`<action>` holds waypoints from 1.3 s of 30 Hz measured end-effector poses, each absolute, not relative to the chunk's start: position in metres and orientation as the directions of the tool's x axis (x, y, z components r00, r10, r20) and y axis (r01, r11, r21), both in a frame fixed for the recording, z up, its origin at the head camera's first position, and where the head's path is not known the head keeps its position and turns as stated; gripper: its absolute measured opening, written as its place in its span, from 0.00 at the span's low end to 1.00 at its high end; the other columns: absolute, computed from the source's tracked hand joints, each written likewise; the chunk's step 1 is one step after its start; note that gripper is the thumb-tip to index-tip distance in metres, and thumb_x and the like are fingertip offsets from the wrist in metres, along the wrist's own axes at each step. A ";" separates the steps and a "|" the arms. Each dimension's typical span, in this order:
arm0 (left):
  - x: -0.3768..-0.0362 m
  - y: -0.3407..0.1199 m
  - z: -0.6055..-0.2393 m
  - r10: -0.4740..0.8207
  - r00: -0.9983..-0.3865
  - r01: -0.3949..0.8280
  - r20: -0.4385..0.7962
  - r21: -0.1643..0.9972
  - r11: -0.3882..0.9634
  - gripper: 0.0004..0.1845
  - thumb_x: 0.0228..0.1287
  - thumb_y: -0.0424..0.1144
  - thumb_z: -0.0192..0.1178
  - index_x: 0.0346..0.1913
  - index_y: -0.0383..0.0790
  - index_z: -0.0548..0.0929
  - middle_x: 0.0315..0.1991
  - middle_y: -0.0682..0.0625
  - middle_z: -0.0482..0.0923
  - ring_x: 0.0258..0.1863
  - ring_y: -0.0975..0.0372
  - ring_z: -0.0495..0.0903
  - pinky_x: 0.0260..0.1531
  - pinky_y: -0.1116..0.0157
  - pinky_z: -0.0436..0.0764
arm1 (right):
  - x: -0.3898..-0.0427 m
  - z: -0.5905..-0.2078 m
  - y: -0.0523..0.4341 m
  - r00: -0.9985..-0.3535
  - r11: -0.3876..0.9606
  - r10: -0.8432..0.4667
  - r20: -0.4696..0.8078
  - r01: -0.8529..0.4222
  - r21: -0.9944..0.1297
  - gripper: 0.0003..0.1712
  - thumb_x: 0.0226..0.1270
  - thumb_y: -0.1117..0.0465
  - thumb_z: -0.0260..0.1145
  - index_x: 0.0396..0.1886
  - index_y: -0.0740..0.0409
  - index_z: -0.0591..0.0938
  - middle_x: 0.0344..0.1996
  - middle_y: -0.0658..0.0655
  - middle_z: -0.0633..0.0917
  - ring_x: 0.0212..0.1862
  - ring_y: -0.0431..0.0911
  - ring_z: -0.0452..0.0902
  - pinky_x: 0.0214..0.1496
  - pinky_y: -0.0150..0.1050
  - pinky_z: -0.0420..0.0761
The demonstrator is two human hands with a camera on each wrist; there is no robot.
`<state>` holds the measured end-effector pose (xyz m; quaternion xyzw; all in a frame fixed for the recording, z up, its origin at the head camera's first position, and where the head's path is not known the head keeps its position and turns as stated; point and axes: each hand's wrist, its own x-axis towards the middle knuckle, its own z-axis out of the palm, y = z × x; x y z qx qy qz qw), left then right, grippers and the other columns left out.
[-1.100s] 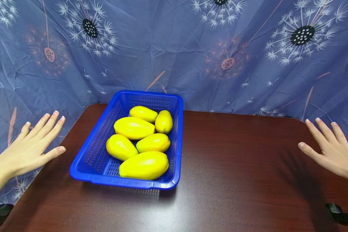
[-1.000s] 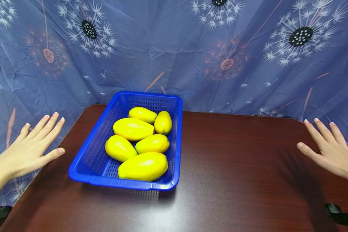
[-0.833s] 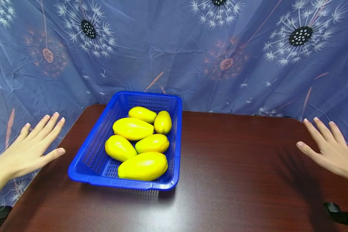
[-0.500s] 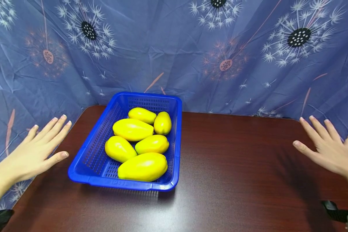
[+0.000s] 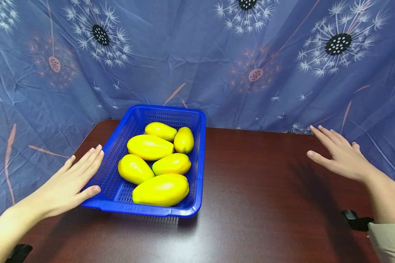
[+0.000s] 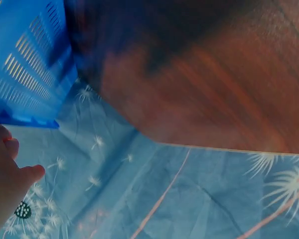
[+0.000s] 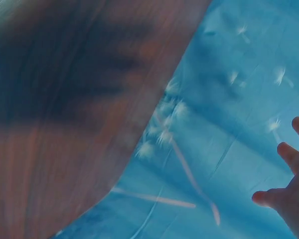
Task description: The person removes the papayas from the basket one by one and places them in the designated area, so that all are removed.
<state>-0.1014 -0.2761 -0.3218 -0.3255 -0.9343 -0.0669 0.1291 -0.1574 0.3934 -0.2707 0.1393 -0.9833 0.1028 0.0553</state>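
Observation:
A blue plastic basket [image 5: 201, 160] with slotted walls stands left of centre on the table, holding several yellow papayas. The largest papaya [image 5: 161, 190] lies at the near end; a small upright-looking papaya [image 5: 184, 140] sits at the right wall. My left hand [image 5: 70, 184], fingers straight, overlaps the basket's left rim in the head view and holds nothing. In the left wrist view that hand [image 6: 7, 174] shows close by the basket wall [image 6: 30, 64]. Over the table's right side hovers my right hand [image 5: 342, 155], fingers extended, with nothing in it.
The dark red-brown wooden table [image 5: 250, 190] runs right of the basket, with the right arm's shadow on it. A blue curtain [image 5: 191, 54] printed with dandelions hangs behind and beside the table. Black straps [image 5: 357, 220] sit near the wrists.
Both hands have moved inward: the left to the right, reaching the basket's left rim, and the right to the left over the table. The papayas stay in place in the basket.

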 end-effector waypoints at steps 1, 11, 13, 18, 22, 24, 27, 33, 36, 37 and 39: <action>-0.101 -0.275 -0.324 0.586 -0.761 0.619 0.279 0.041 0.784 0.45 0.61 0.47 0.58 0.73 0.35 0.47 0.75 0.46 0.37 0.73 0.60 0.33 0.67 0.55 0.28 | -0.162 -0.269 0.389 -0.951 0.933 -0.276 0.138 -0.299 -0.199 0.44 0.66 0.48 0.59 0.75 0.39 0.45 0.72 0.63 0.48 0.71 0.65 0.39 0.44 0.79 0.43; -0.100 -0.272 -0.331 0.577 -0.769 0.615 0.274 0.073 0.785 0.43 0.63 0.49 0.56 0.73 0.37 0.46 0.74 0.46 0.40 0.72 0.64 0.33 0.67 0.57 0.29 | -0.182 -0.258 0.337 -0.934 0.893 -0.350 0.077 -0.357 -0.273 0.44 0.66 0.45 0.59 0.74 0.33 0.44 0.73 0.57 0.46 0.72 0.62 0.38 0.51 0.78 0.40; -0.100 -0.272 -0.330 0.572 -0.775 0.611 0.270 0.086 0.787 0.44 0.63 0.48 0.57 0.73 0.38 0.45 0.74 0.46 0.40 0.72 0.64 0.33 0.67 0.57 0.29 | -0.187 -0.255 0.326 -0.926 0.887 -0.369 0.076 -0.375 -0.268 0.44 0.65 0.44 0.59 0.74 0.33 0.45 0.73 0.57 0.47 0.72 0.62 0.39 0.51 0.77 0.41; -0.101 -0.271 -0.326 0.573 -0.780 0.602 0.253 0.048 0.797 0.44 0.61 0.48 0.59 0.73 0.36 0.48 0.74 0.45 0.43 0.72 0.63 0.34 0.67 0.57 0.29 | -0.205 -0.245 0.298 -0.901 0.845 -0.426 0.078 -0.427 -0.323 0.42 0.65 0.47 0.60 0.74 0.39 0.50 0.73 0.59 0.50 0.71 0.62 0.42 0.57 0.73 0.44; -0.101 -0.268 -0.323 0.557 -0.803 0.571 0.210 0.007 0.821 0.43 0.63 0.52 0.56 0.73 0.36 0.49 0.73 0.43 0.47 0.72 0.65 0.32 0.66 0.53 0.27 | -0.220 -0.238 0.273 -0.873 0.785 -0.484 0.058 -0.463 -0.413 0.40 0.66 0.49 0.60 0.74 0.46 0.53 0.72 0.59 0.54 0.71 0.58 0.45 0.64 0.63 0.49; -0.100 -0.266 -0.321 0.540 -0.819 0.550 0.195 0.001 0.835 0.43 0.63 0.54 0.55 0.73 0.36 0.49 0.73 0.42 0.49 0.72 0.63 0.34 0.66 0.50 0.27 | -0.227 -0.236 0.260 -0.861 0.763 -0.507 0.041 -0.470 -0.444 0.40 0.67 0.48 0.59 0.74 0.45 0.53 0.72 0.56 0.54 0.72 0.55 0.46 0.65 0.60 0.51; -0.099 -0.264 -0.322 0.516 -0.836 0.527 0.188 0.013 0.850 0.43 0.64 0.54 0.55 0.73 0.36 0.48 0.72 0.41 0.49 0.73 0.59 0.38 0.65 0.48 0.28 | -0.237 -0.235 0.237 -0.843 0.740 -0.537 0.014 -0.479 -0.473 0.39 0.67 0.45 0.58 0.74 0.43 0.53 0.72 0.53 0.54 0.72 0.52 0.46 0.66 0.58 0.53; -0.097 -0.263 -0.324 0.496 -0.848 0.510 0.190 0.035 0.859 0.44 0.64 0.56 0.53 0.73 0.39 0.47 0.73 0.44 0.46 0.72 0.65 0.33 0.65 0.50 0.27 | -0.251 -0.237 0.197 -0.797 0.689 -0.603 -0.013 -0.513 -0.511 0.38 0.67 0.45 0.58 0.73 0.47 0.56 0.71 0.55 0.57 0.71 0.52 0.49 0.66 0.56 0.56; -0.096 -0.263 -0.325 0.488 -0.852 0.507 0.191 0.062 0.860 0.42 0.64 0.55 0.53 0.74 0.41 0.48 0.74 0.45 0.44 0.72 0.64 0.34 0.66 0.51 0.27 | -0.258 -0.236 0.176 -0.778 0.666 -0.627 -0.024 -0.520 -0.535 0.37 0.67 0.47 0.58 0.72 0.49 0.58 0.70 0.55 0.60 0.69 0.52 0.54 0.65 0.54 0.58; -0.096 -0.263 -0.326 0.485 -0.853 0.505 0.192 0.071 0.860 0.42 0.64 0.54 0.54 0.74 0.41 0.48 0.74 0.46 0.44 0.72 0.64 0.34 0.66 0.51 0.28 | -0.260 -0.237 0.169 -0.772 0.657 -0.634 -0.030 -0.518 -0.548 0.37 0.67 0.47 0.58 0.72 0.50 0.59 0.69 0.56 0.61 0.69 0.52 0.55 0.65 0.55 0.59; -0.095 -0.262 -0.326 0.482 -0.855 0.504 0.191 0.090 0.859 0.41 0.65 0.54 0.54 0.74 0.42 0.48 0.74 0.46 0.43 0.72 0.63 0.34 0.66 0.51 0.28 | -0.262 -0.237 0.157 -0.766 0.646 -0.641 -0.046 -0.506 -0.571 0.36 0.67 0.48 0.59 0.71 0.50 0.60 0.68 0.57 0.63 0.67 0.53 0.58 0.64 0.54 0.61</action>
